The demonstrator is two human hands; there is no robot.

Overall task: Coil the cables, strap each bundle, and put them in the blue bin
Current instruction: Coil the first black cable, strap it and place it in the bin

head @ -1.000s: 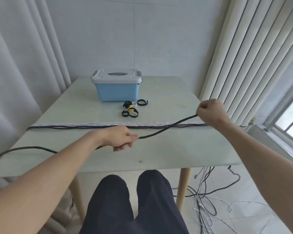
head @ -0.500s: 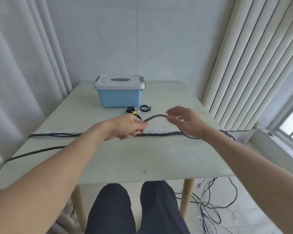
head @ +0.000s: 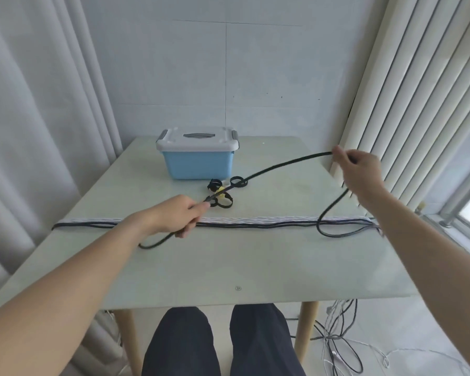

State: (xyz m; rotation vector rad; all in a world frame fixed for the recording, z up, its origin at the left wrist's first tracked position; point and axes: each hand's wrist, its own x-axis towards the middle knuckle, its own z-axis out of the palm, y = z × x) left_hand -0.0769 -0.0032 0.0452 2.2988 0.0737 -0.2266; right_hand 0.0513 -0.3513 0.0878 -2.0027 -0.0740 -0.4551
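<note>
Coiling: first loop of one black cable (head: pixel 272 167) is being drawn; no bundle yet.
Left hand (head: pixel 174 214): low over the counter (head: pixel 255 267), pinching the cable near its end.
Right hand (head: pixel 360 172): raised to the right, fingers curled round the cable; exact grip hard to see.
Cable axis: runs up and rightward between the hands, then drops past the right hand in a slack loop onto the counter.
Nearer hand: left, to the straps (head: pixel 224 194).
Bin (head: pixel 198 161): lid on, behind the straps.
Other cables (head: pixel 255 222): a straight row across the counter.
</note>
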